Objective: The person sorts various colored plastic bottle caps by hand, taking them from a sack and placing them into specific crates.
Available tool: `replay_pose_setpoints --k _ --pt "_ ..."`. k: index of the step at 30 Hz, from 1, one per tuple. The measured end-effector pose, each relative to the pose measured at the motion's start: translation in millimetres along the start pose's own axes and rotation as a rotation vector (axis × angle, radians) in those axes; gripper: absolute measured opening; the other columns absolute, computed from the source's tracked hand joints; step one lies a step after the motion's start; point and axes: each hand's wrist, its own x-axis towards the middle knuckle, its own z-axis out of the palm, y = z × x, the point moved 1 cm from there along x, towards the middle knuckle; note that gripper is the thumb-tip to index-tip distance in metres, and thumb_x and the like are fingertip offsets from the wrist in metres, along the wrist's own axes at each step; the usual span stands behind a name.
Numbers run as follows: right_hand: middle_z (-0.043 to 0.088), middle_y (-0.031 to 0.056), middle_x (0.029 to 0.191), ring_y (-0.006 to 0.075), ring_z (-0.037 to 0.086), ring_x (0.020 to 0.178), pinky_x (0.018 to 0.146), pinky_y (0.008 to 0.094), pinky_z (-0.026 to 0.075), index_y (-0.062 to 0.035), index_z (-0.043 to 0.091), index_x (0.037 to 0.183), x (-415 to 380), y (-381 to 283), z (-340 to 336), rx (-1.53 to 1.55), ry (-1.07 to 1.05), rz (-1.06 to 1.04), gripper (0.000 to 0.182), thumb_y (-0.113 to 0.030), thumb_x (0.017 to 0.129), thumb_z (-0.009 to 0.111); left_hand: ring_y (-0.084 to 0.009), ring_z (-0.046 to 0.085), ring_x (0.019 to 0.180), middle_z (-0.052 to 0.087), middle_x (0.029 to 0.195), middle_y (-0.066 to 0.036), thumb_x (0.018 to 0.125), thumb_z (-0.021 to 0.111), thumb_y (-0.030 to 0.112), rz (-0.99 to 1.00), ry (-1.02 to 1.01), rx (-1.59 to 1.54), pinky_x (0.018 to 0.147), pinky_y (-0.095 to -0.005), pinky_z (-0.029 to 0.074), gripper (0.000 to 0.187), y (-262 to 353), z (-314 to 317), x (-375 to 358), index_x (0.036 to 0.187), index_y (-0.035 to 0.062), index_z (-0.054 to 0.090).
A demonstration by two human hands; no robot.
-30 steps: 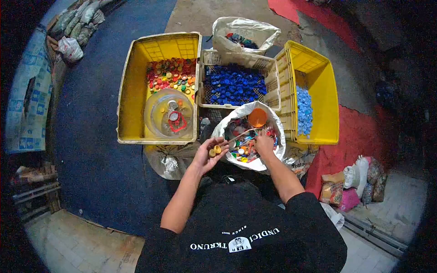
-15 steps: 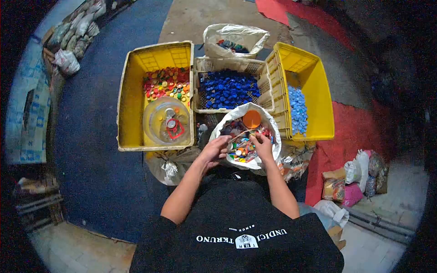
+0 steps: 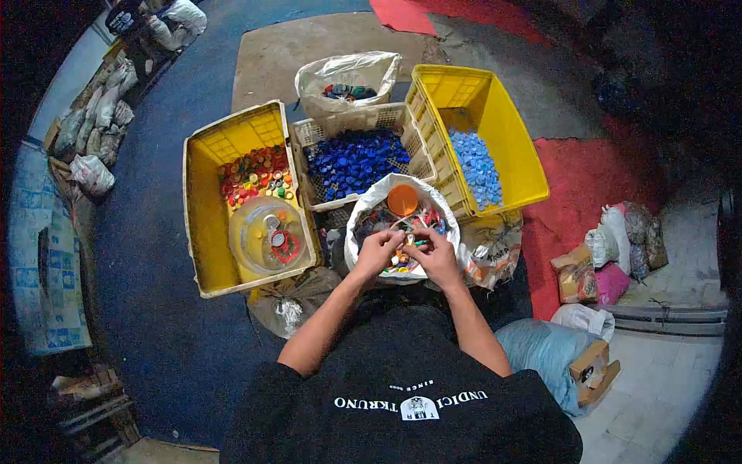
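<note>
A white woven sack (image 3: 358,232) full of mixed small plastic caps and scraps stands close in front of me. Over its mouth, my left hand (image 3: 379,251) is closed in a pinch. My right hand (image 3: 435,257) faces it, its fingers also pinched together. The fingertips nearly meet around a thin pale strip (image 3: 403,222); its far end and exact kind are hard to make out. Just beyond the hands, a round orange lid (image 3: 402,200) lies on top of the sack's contents.
A yellow crate (image 3: 202,255) at left holds red and yellow caps and a clear round container (image 3: 251,241). A pale crate (image 3: 313,133) holds dark blue caps, and a right yellow crate (image 3: 519,166) light blue ones. Another white sack (image 3: 379,68) stands behind.
My view has shifted, so the crates appear tilted. My hands have come closer together over the sack, and the pale strip stretched between them shows less.
</note>
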Motion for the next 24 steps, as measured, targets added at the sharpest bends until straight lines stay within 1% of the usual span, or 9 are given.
replay_pose_setpoints --k 1,5,8,10,13,17,19,22,24 --pt "0.066 0.0060 0.085 0.0102 0.063 0.070 0.064 0.0251 0.050 0.0013 0.065 0.103 -2.1 -8.3 3.4 -0.021 0.088 -0.097 0.031 -0.011 0.077 0.075 -0.0039 0.045 0.055 0.057 0.069 0.003 0.093 0.058 0.038 0.022 0.014 0.002 0.047 -0.0233 0.037 0.036 -3.3 -2.0 -0.9 0.096 0.0033 0.068" --pt "0.070 0.0140 0.088 0.0166 0.067 0.073 0.068 0.0297 0.052 -0.0004 0.067 0.110 -2.5 8.8 16.0 -0.116 0.098 -0.235 0.035 -0.014 0.078 0.073 -0.0041 0.045 0.056 0.054 0.070 0.005 0.095 0.056 0.036 0.009 -0.027 -0.110 0.048 -0.0218 0.037 0.034 0.5 -13.0 -10.6 0.106 0.0050 0.064" --pt "0.070 0.0129 0.091 0.0099 0.064 0.073 0.066 0.0248 0.051 0.0003 0.066 0.111 -7.2 -5.1 25.1 -0.206 0.064 -0.297 0.032 -0.010 0.081 0.071 -0.0042 0.043 0.057 0.051 0.071 0.005 0.097 0.053 0.036 0.026 -0.091 -0.177 0.049 -0.0207 0.036 0.033 -2.6 -20.9 -16.0 0.109 0.0061 0.062" --pt "0.070 0.0136 0.088 0.0107 0.065 0.075 0.066 0.0258 0.051 0.0003 0.068 0.107 -9.8 -4.2 31.9 -0.132 0.082 -0.259 0.028 -0.008 0.081 0.071 -0.0041 0.043 0.059 0.051 0.072 0.006 0.097 0.052 0.036 -0.028 -0.116 -0.158 0.051 -0.0204 0.035 0.034 0.1 -24.1 -22.1 0.107 0.0057 0.062" --pt "0.070 0.0111 0.085 0.0114 0.065 0.075 0.066 0.0262 0.051 0.0014 0.070 0.100 -11.7 -1.8 36.0 -0.159 0.091 -0.389 0.021 -0.007 0.080 0.072 -0.0041 0.042 0.060 0.051 0.072 0.006 0.097 0.052 0.036 0.041 -0.061 -0.232 0.053 -0.0205 0.034 0.034 1.6 -22.9 -27.5 0.106 0.0050 0.063" --pt "0.069 0.0073 0.083 0.0114 0.063 0.073 0.066 0.0258 0.051 0.0009 0.071 0.098 -15.2 2.0 40.4 -0.106 0.076 -0.331 0.019 -0.008 0.081 0.071 -0.0041 0.042 0.063 0.052 0.074 0.007 0.097 0.053 0.037 0.029 -0.093 -0.270 0.055 -0.0208 0.033 0.035 -1.9 -28.7 -31.0 0.104 0.0047 0.063" --pt "0.068 0.0044 0.083 0.0106 0.062 0.072 0.066 0.0248 0.050 0.0003 0.070 0.098 -15.5 -1.0 38.4 0.066 -0.090 -0.067 0.018 -0.009 0.082 0.071 -0.0042 0.042 0.063 0.053 0.076 0.006 0.097 0.052 0.037 -0.002 -0.138 -0.183 0.055 -0.0207 0.033 0.034 1.7 -32.5 -36.1 0.105 0.0053 0.062" --pt "0.068 0.0054 0.087 0.0105 0.062 0.073 0.069 0.0245 0.049 0.0011 0.069 0.094 -14.1 8.7 34.6 0.039 -0.098 -0.193 0.019 -0.012 0.081 0.071 -0.0042 0.042 0.063 0.053 0.077 0.006 0.098 0.051 0.037 -0.023 -0.168 -0.259 0.056 -0.0218 0.034 0.034 -9.6 -32.9 -35.4 0.106 0.0057 0.062" --pt "0.068 0.0034 0.084 0.0082 0.061 0.074 0.067 0.0241 0.050 0.0024 0.068 0.096 -14.9 18.8 28.3 0.167 -0.075 -0.043 0.017 -0.009 0.083 0.070 -0.0057 0.042 0.062 0.051 0.077 0.005 0.097 0.051 0.040 -0.027 -0.124 -0.386 0.055 -0.0229 0.035 0.036 -10.8 -26.4 -37.7 0.106 0.0069 0.061"
